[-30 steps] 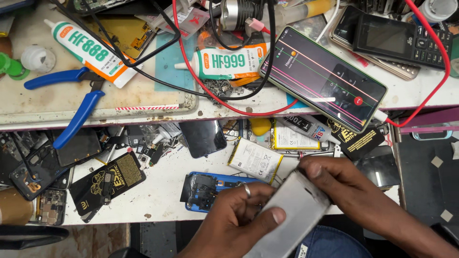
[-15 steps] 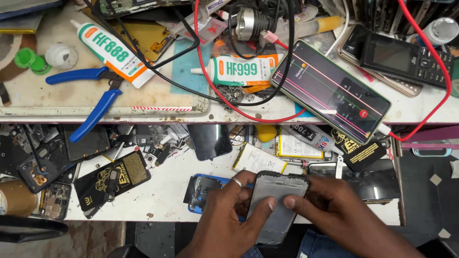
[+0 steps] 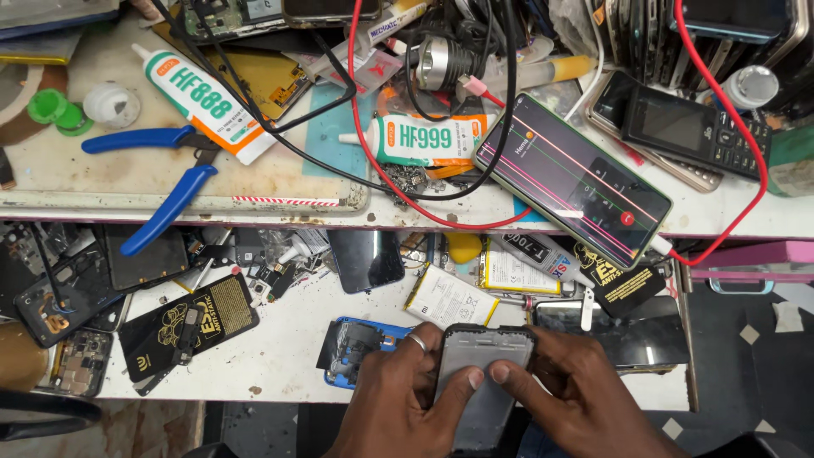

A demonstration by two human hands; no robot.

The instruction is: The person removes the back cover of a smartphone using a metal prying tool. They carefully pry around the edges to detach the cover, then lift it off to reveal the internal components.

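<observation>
At the bottom centre of the frame, two bare hands grip a grey phone frame [image 3: 479, 373] held upright over the near edge of a cluttered white lower shelf [image 3: 288, 356]. The left hand [image 3: 398, 399], with a ring on one finger, clasps its left side, and the right hand [image 3: 577, 399] clasps its right side; both thumbs press on its face. Just left of the hands lies a blue phone shell [image 3: 352, 348]. Further up on the shelf sit a white battery [image 3: 449, 298], black anti-static bags and dismantled phone parts. Above, an upper worktop [image 3: 85, 182], stained and worn, carries blue-handled pliers [image 3: 161, 170] at the left, two white glue tubes, tangled red and black cables, and a lit smartphone [image 3: 572, 178] lying at a slant at right of centre. A keypad phone [image 3: 678, 127] rests at the upper right.
</observation>
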